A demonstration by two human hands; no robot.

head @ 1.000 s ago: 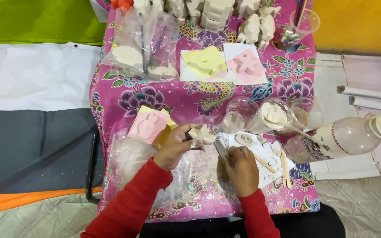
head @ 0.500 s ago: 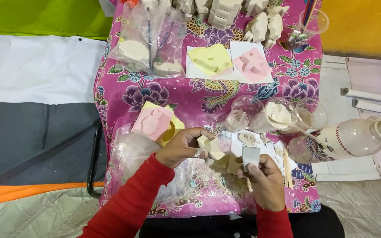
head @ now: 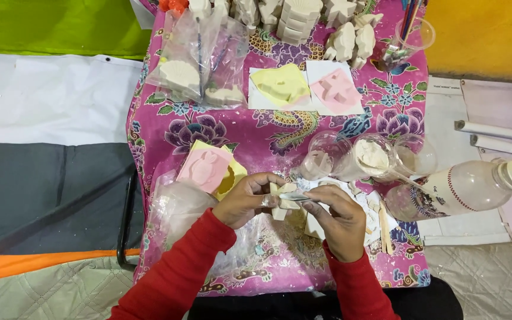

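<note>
Two hands — one plaster figure

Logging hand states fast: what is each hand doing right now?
Left hand: closed on a small white plaster figure.
Right hand: closed on a thin metal tool touching it.

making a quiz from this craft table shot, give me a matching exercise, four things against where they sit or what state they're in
Things:
1. plaster figure
2. plastic bottle
3. yellow mould
4. pink mould

Places or states:
A. lying on its side, at the right
B. on white paper, far side of the cloth
C. held in the left hand
D. stacked on a yellow mould, beside the left hand

Pairs: 1-C, 2-A, 3-B, 4-D
</note>
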